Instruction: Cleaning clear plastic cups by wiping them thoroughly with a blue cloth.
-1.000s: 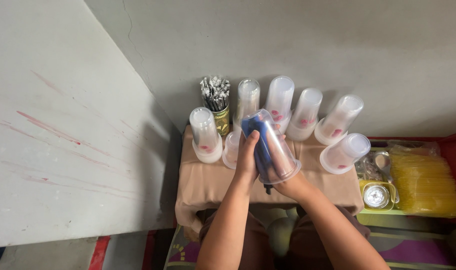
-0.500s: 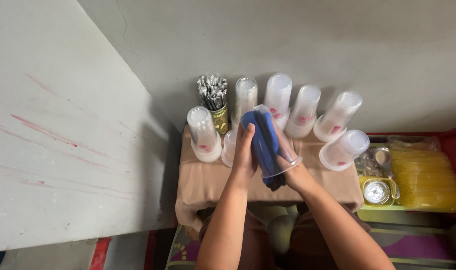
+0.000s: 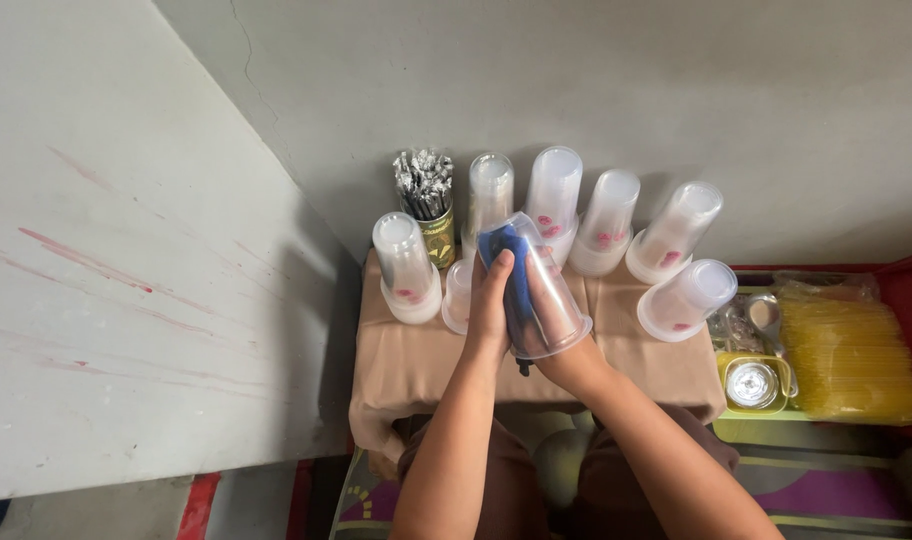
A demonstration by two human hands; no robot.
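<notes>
Over the near edge of the cloth-covered tabletop (image 3: 406, 370) our left hand (image 3: 493, 305) grips the outside of a clear plastic cup (image 3: 546, 300), while our right hand (image 3: 561, 345) is pushed inside it, closed on a blue cloth (image 3: 511, 262). Behind them, upturned clear cups (image 3: 407, 268) stand in a row along the far edge beside a tin of foil-wrapped sticks (image 3: 426, 205) at the far left corner. Off the right edge lie a stack of yellow bags (image 3: 851, 355) and a small green tray (image 3: 754, 380).
</notes>
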